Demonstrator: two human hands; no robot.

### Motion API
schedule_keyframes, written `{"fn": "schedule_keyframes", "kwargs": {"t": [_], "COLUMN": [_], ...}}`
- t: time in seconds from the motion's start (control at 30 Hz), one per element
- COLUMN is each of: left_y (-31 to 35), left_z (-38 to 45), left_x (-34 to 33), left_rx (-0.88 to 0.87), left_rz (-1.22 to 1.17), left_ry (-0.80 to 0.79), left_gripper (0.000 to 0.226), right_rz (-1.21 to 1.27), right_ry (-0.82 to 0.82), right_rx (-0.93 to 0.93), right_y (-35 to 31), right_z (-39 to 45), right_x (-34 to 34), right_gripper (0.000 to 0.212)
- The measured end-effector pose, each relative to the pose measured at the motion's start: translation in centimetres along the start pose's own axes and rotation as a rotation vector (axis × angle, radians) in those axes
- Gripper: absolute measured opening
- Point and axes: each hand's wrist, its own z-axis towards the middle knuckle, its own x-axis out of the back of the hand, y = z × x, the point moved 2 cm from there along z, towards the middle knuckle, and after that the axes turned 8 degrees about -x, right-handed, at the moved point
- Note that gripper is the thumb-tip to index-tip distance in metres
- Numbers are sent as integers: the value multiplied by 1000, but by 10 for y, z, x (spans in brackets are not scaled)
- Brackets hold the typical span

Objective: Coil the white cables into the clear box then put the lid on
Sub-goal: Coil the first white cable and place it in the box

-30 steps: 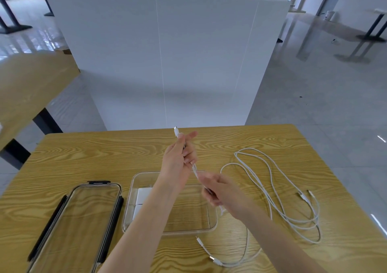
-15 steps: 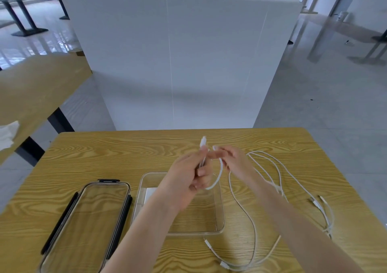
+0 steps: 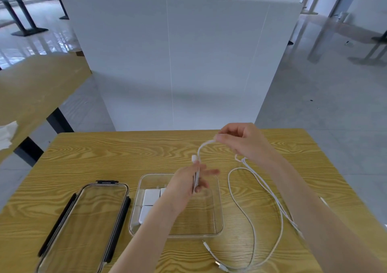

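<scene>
Left hand [image 3: 188,180] hides part of the white chargers [image 3: 151,196] in clear box [image 3: 218,210].

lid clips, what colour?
Black clips on the clear lid, seen in the head view.

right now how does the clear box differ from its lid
The clear box is deep-walled and holds white adapters; the lid lies flat and holds nothing. The lid has black clips along its edges; the box has none. The lid sits left of the box. Both are clear plastic on the wooden table.
</scene>
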Motion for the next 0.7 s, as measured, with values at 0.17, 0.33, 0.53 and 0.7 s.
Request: {"fn": "schedule_keyframes", "kwargs": {"t": [0.17, 0.33, 0.53, 0.7], "left_y": [5, 16, 26, 34], "left_z": [13, 15, 7, -8], "left_x": [7, -1, -3, 1], "left_rx": [-20, -75, -87, -144], "left_rz": [-205, -422, -656, -464], "left_ry": [80, 20, -137, -357], "left_gripper": [36, 39, 40, 39], "right_rz": [-127, -214, -92, -237], "right_ry": [-317, -502, -595, -655], "right_rx": [-47, -76, -224, -301], "right_y": [5, 39, 63, 67], "right_z": [-36, -46, -38, -19], "right_x": [-18, -55, -62, -38], "right_gripper": [12, 7, 30, 44]}}
